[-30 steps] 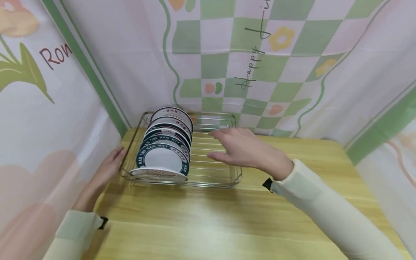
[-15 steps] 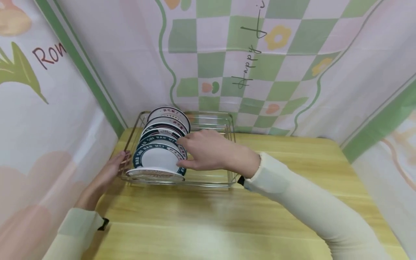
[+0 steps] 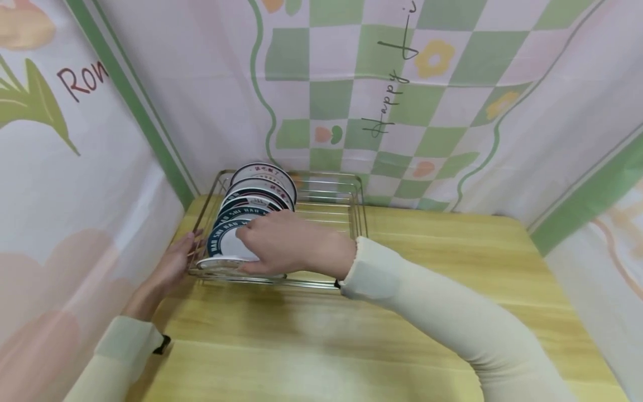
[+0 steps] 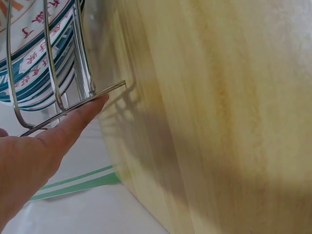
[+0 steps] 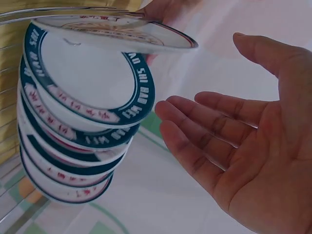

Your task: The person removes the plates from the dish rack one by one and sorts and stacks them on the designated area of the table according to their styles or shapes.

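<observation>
Plates with white centres and dark teal lettered rims (image 3: 251,215) stand on edge in a row inside a shiny wire dish rack (image 3: 351,192), which sits at the back left corner of a pale yellow wooden table (image 3: 427,262), close against a pink and green checked fabric backdrop (image 3: 402,84). At the near end of the row one white plate with red lettering (image 3: 221,264) lies almost flat, its rim resting at the rack's front wire. Spread before the front upright plate (image 5: 87,83), the right hand (image 3: 281,243) is open, fingers (image 5: 195,126) straight and a little apart, palm turned to the plate's face; the wrist view shows a gap between fingertips and rim, so nothing is gripped. At the rack's left side the left hand (image 3: 173,262) is open as well, one straight finger (image 4: 73,122) touching the outer wire and steadying it. The likeliest trouble, as I judge it, is the row toppling: a push on the front plate's face rather than a hold on its rim could tip it onto the flat one or knock the plates behind it out of their slots. Glazed rims look slippery, so a loose hold may let a plate slide and chip. The rack could also skid on the smooth wood if the left finger's light touch gives way.
</observation>
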Demonstrator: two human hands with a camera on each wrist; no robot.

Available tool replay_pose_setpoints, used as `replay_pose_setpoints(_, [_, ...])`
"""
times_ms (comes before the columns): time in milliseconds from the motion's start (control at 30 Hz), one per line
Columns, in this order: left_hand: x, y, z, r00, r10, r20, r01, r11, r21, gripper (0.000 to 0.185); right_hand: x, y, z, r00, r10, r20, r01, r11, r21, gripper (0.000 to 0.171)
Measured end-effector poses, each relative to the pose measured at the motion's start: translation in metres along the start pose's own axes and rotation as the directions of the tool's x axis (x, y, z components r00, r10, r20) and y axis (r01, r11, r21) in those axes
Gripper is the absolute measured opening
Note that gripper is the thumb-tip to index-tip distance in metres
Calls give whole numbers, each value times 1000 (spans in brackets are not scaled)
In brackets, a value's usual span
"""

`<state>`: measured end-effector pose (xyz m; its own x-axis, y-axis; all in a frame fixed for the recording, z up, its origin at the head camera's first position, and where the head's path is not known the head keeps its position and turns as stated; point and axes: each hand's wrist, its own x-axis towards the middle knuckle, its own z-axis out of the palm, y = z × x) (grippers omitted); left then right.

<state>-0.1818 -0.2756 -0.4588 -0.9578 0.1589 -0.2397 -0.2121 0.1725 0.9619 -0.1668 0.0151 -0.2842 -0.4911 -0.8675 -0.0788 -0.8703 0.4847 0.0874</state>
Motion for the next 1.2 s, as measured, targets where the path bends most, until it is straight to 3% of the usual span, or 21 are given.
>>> replay_pose_setpoints(267, [-1,-1,3,1000,-3,-18,3,1000,-19,66,27,-14,5,998,1,66,-1,1000,3,41])
replay_pose_setpoints(500, [-2,-2,2,1000,-5,-2,4,999,-46,68,48,-24,10,987,23,158,-31,998,50,18])
replay_pose_setpoints(833, [-1,-2,3,1000,-8,13,8,999,-38,68,56,-27,20,984,46,173,-62,994,91,7])
replay_pose_setpoints(967, [-2,-2,2,1000,-3,16,4,1000,-28,68,57,-28,25,986,32,162,-40,998,49,8])
replay_pose_setpoints(1200, [-3,-3,1,1000,-5,15,5,1000,5,68,58,-33,32,991,25,130,-10,993,-114,16])
